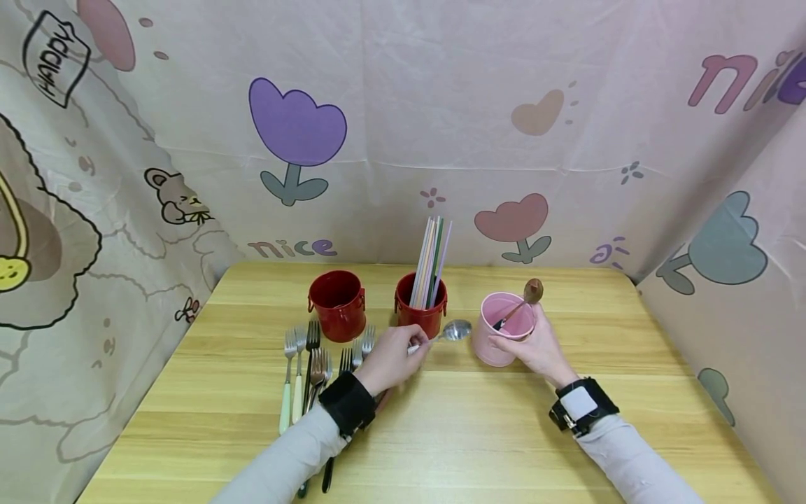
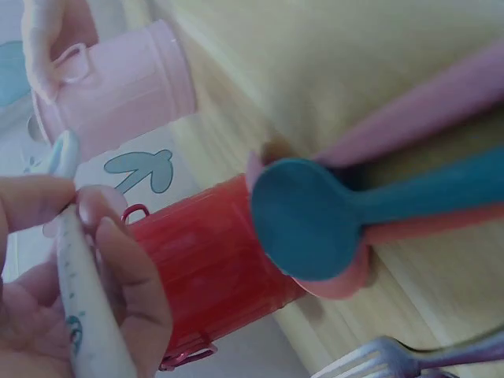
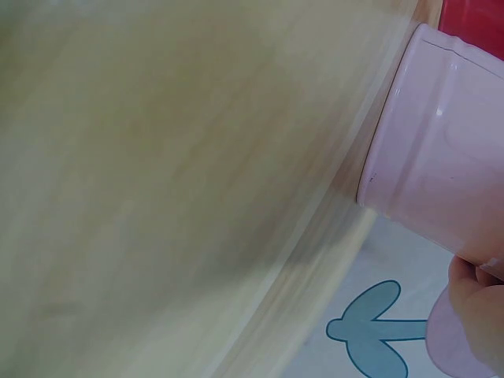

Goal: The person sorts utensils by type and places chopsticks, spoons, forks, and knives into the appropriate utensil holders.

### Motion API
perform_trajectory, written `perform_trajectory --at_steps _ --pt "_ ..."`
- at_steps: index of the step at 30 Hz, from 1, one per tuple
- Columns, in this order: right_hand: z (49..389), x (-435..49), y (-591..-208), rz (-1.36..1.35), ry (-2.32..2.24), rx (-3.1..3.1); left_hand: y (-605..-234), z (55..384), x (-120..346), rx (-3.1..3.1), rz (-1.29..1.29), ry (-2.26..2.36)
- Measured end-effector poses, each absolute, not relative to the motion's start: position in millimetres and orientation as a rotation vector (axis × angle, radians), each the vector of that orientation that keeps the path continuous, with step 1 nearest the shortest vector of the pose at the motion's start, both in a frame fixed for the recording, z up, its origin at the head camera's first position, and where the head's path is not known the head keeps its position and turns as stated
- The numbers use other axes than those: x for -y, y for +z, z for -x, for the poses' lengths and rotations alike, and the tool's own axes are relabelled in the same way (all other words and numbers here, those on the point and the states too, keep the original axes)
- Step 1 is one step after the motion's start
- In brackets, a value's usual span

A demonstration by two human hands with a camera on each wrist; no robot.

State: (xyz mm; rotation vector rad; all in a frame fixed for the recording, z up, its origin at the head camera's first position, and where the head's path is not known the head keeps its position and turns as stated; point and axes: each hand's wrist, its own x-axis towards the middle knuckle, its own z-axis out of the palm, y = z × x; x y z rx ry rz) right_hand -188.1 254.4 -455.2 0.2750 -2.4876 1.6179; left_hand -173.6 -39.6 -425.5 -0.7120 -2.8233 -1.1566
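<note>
My left hand (image 1: 393, 357) pinches a metal spoon (image 1: 456, 330) by its handle, which is white with a printed pattern in the left wrist view. The spoon's bowl points right, between the middle red bucket (image 1: 420, 320) and a pink bucket (image 1: 491, 343). With thumb and fingers, my right hand (image 1: 541, 353) grips the pink bucket at its right side; the bucket stands upright on the table. A brown spoon (image 1: 533, 291) leans inside it, bowl up. Beneath my left hand lie a teal spoon (image 2: 303, 220) and pink and orange utensils, mostly hidden in the head view.
Several straws (image 1: 429, 262) stand in the middle red bucket. Another red bucket (image 1: 340, 315) is at the left. Several forks (image 1: 299, 343) with light and dark handles lie in front of it on the wooden table (image 1: 478, 448). A printed cloth (image 1: 403, 140) hangs behind.
</note>
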Motion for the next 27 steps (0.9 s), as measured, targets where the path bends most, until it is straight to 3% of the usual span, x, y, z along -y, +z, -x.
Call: perform_trajectory --at_steps 8,18,27 --pt "187.5 -253.3 -455.3 -0.250 1.620 2.502 -409.4 181.5 29.9 2.675 0.592 -1.497" --pt "188.2 -253.9 -457.0 -0.262 1.616 2.493 -386.9 194.7 -8.8 2.390 0.634 -1.963" --pt "188.7 -254.6 -456.8 -0.270 1.608 2.482 -374.8 208.9 -45.9 2.271 0.674 -1.993"
